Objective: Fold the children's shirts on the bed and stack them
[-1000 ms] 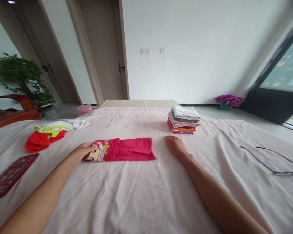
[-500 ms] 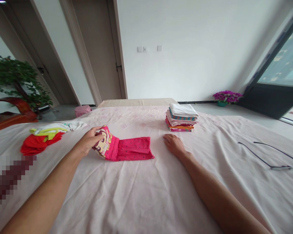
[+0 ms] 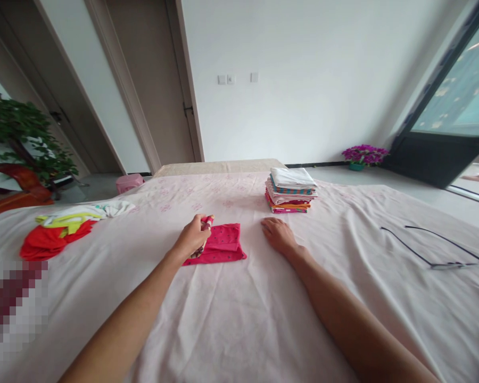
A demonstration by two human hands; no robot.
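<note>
A pink dotted garment (image 3: pixel 223 242) with a cartoon print at one end lies partly folded on the bed sheet. My left hand (image 3: pixel 193 236) is closed on its printed left end, which it holds up and bent over the flat part. The hand hides some of the print. To the right of the garment my right hand (image 3: pixel 278 234) rests palm down on the sheet, fingers stretched out and holding nothing. Just beyond it stands a stack of folded clothes (image 3: pixel 290 190), with a white piece on top.
Red, yellow and white clothes (image 3: pixel 59 231) lie in a loose heap at the left. Eyeglasses (image 3: pixel 435 260) with dark temples sit on the wrinkled sheet (image 3: pixel 231 330) at the right. Beyond the bed are a pink stool (image 3: pixel 130 183) and purple flowers (image 3: pixel 365 154) in a pot.
My left hand has moved right, bringing the printed end of the garment over its flat part. My right hand has stayed on the sheet. The whole view has shifted slightly.
</note>
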